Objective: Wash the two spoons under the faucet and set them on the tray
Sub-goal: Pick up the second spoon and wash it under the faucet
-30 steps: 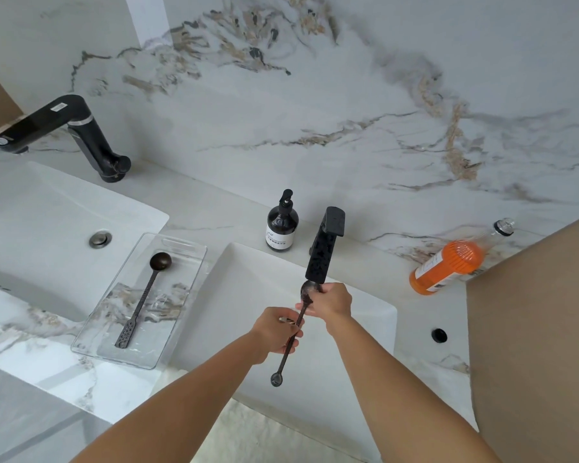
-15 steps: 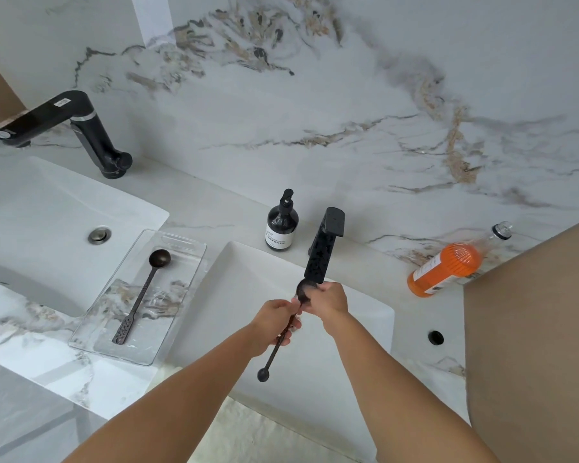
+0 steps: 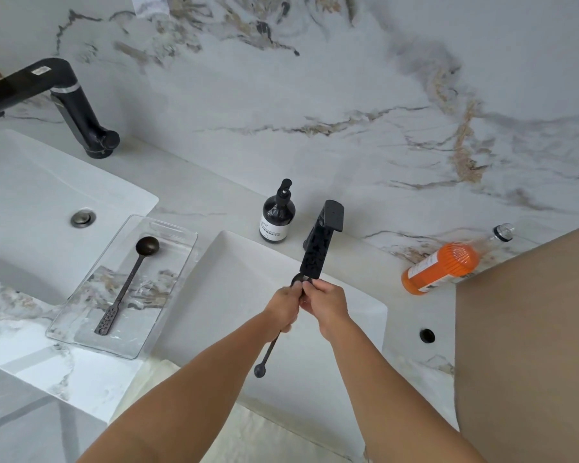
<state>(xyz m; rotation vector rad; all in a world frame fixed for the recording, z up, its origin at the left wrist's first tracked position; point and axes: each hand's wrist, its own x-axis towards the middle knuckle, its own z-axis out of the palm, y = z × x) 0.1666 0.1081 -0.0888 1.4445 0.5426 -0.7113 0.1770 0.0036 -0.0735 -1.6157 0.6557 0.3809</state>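
Note:
A dark spoon (image 3: 268, 353) is held over the white right sink (image 3: 234, 269), its bowl tucked just under the spout of the black faucet (image 3: 319, 248). My left hand (image 3: 283, 309) grips its stem and my right hand (image 3: 326, 304) pinches it near the bowl; the handle's round end hangs down below my left hand. I cannot make out any water. A second dark spoon (image 3: 127, 285) with a perforated handle lies along the clear tray (image 3: 178, 248) on the counter between the two sinks.
A dark pump bottle (image 3: 277, 213) stands left of the faucet. An orange bottle (image 3: 443, 265) lies on its side at the right, by a brown panel (image 3: 528, 345). Another sink (image 3: 30, 195) with a black faucet (image 3: 64, 101) is at far left.
My left hand has slid up the stem toward the bowl, close against my right hand. The handle's end has swung a little to the left.

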